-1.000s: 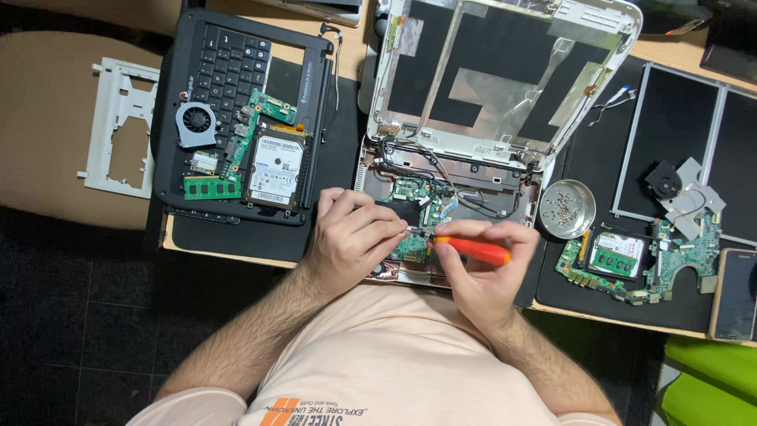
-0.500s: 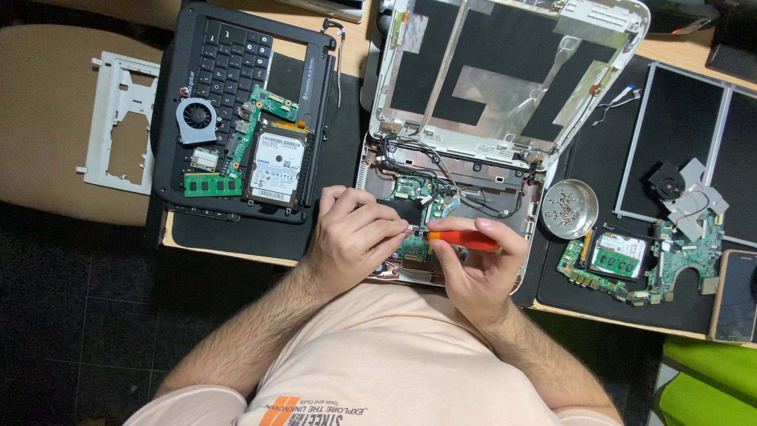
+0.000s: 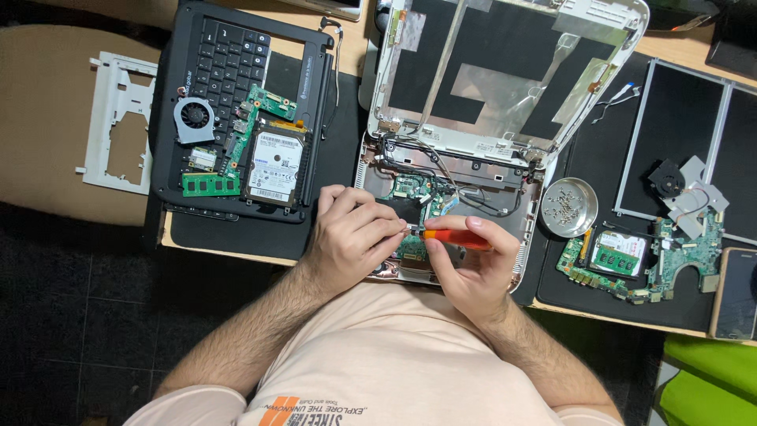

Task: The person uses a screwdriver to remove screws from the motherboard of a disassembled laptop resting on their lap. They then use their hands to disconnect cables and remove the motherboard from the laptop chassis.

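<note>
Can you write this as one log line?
right hand: grips orange screwdriver | left hand: pinches its tip | over: open laptop base

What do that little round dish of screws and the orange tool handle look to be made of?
The round dish looks like metal, probably polished steel: silvery, with bright reflections along its rim. The screwdriver in the right hand has an orange handle that looks like smooth plastic, with an even colour and a soft sheen. Its tip is hidden by the left hand.

My wooden table carries black mats. Toward the left edge sits a black keyboard shell; mid-table, against the near edge, the opened white laptop; toward the right edge a metal screw dish, two bare screen panels and a green board.
</note>
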